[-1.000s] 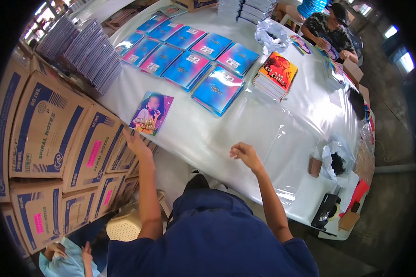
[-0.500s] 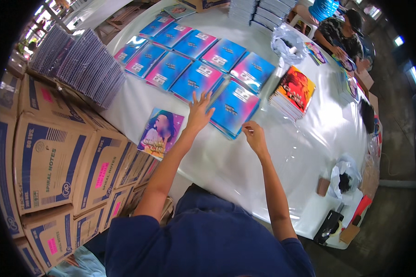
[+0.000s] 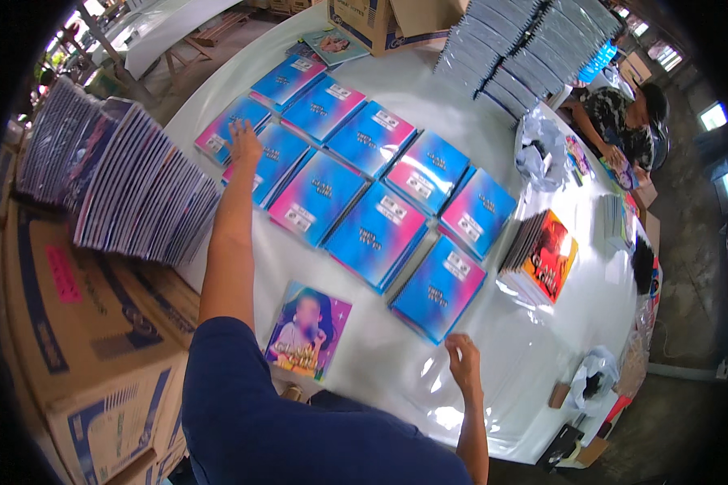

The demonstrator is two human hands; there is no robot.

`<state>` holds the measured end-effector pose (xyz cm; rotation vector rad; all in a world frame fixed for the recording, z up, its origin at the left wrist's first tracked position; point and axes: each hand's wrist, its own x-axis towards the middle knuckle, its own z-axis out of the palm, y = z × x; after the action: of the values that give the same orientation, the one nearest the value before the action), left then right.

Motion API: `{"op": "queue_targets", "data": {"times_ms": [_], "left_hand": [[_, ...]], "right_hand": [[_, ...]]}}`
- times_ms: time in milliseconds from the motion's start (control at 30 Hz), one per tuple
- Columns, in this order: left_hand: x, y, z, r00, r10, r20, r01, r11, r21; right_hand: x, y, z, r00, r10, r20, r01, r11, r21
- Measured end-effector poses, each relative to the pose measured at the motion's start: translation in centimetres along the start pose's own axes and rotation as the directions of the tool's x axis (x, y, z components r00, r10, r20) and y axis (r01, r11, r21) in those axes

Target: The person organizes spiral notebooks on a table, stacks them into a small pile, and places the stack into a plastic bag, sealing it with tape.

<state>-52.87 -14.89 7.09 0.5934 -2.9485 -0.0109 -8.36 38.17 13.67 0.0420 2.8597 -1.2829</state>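
Note:
Several blue-and-pink spiral notebooks (image 3: 376, 222) lie in two rows on the white-covered table. At the far left end of the rows, my left hand (image 3: 245, 144) reaches over a notebook (image 3: 218, 139), its fingers stretched out on or just above the cover. My right hand (image 3: 463, 357) is just below the near corner of the nearest notebook (image 3: 438, 291), fingers curled with the thumb close to them. Whether something small is between those fingertips is hidden. A purple notebook (image 3: 309, 331) with a printed figure lies on its own near my left arm.
Tall stacks of spiral notebooks (image 3: 141, 182) stand on cartons (image 3: 97, 323) at left. More stacks (image 3: 526, 52) and an open carton (image 3: 392, 20) are at the back. An orange-red notebook pile (image 3: 546, 259) and plastic bags (image 3: 542, 149) sit at right. Another person (image 3: 623, 113) works at far right.
My left hand has moved from the middle of the near row to its far left end. My right hand stays by the nearest notebook's corner. The view has shifted left.

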Motion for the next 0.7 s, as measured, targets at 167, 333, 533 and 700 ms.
{"op": "queue_targets", "data": {"times_ms": [167, 333, 533, 700], "left_hand": [[3.9, 0.1, 1.0, 0.986, -0.028, 0.167, 0.017, 0.998, 0.068], [4.7, -3.2, 5.0, 0.992, 0.054, 0.117, -0.058, 0.998, 0.025], [4.4, -2.9, 2.6, 0.960, 0.275, 0.060, -0.282, 0.933, 0.223], [-0.4, 1.7, -6.9, 0.975, 0.170, -0.141, -0.178, 0.983, -0.046]], "right_hand": [[2.1, -1.0, -0.9, 0.987, 0.147, 0.062, -0.144, 0.989, -0.038], [6.8, -0.9, 0.1, 0.985, 0.082, 0.154, -0.063, 0.991, -0.120], [8.5, -3.1, 3.0, 0.973, -0.063, 0.221, 0.075, 0.996, -0.046], [8.9, -5.4, 4.6, 0.945, -0.144, 0.293, 0.075, 0.970, 0.232]]}}
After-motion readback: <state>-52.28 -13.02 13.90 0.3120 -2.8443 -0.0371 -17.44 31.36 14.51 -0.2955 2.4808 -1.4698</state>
